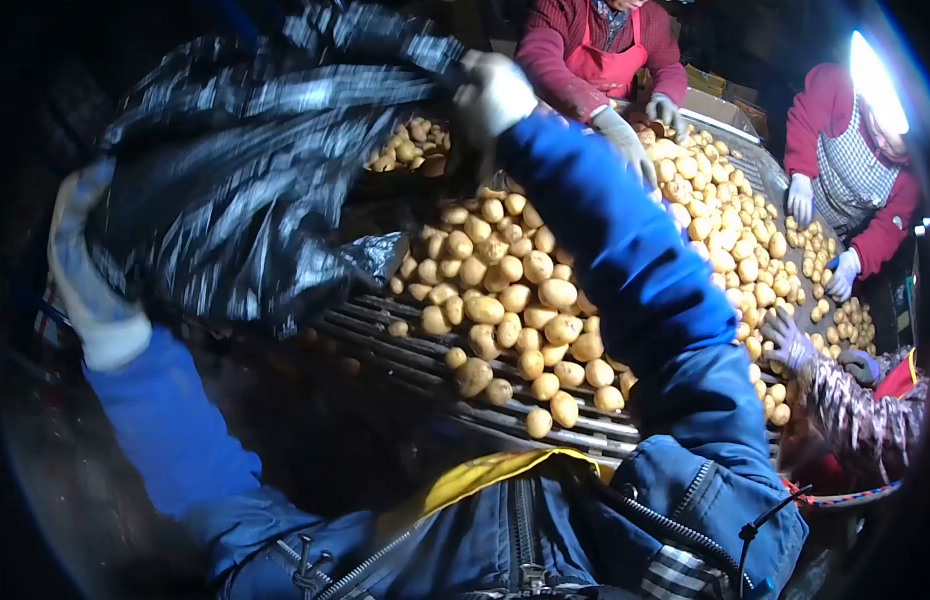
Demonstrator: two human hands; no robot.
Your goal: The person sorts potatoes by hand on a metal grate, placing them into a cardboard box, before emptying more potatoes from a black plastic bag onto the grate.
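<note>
A large black plastic bag [245, 170] is spread out in the air between my two gloved hands, blurred by motion. My right hand [493, 92], in a white glove, is closed on the bag's upper right end. At far left, my left hand [80, 235] grips the bag's left edge; its fingers are smeared and partly hidden. Below and to the right of the bag, a heap of potatoes [515, 290] lies on a slatted metal grate [405, 360]. Part of the heap is hidden behind the bag and my right sleeve.
Across the grate, a co-worker in a red apron [610, 60] has gloved hands at the potatoes. Another in a checked apron [850, 180] stands at right. A third person's patterned sleeve [855, 410] reaches in at lower right. A bright lamp [875, 85] shines at upper right.
</note>
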